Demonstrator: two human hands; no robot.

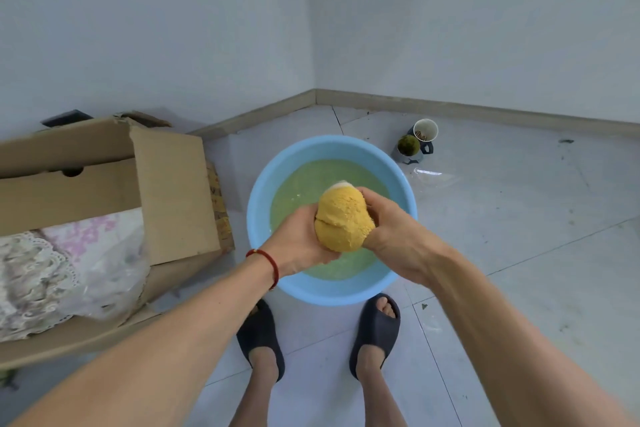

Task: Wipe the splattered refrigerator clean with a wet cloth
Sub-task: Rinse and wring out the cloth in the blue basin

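Above a blue basin (263, 218) of greenish water (set on the tiled floor (519, 236)), the left hand (301, 239) and right hand (391, 229) clench a bunched yellow cloth (343, 218).

We can read no text, brand or number anywhere here. The one place with print is the side of the cardboard box (217, 204) at our left, just beside the blue basin (263, 191): yellow and red marks there, too blurred for us to make out.
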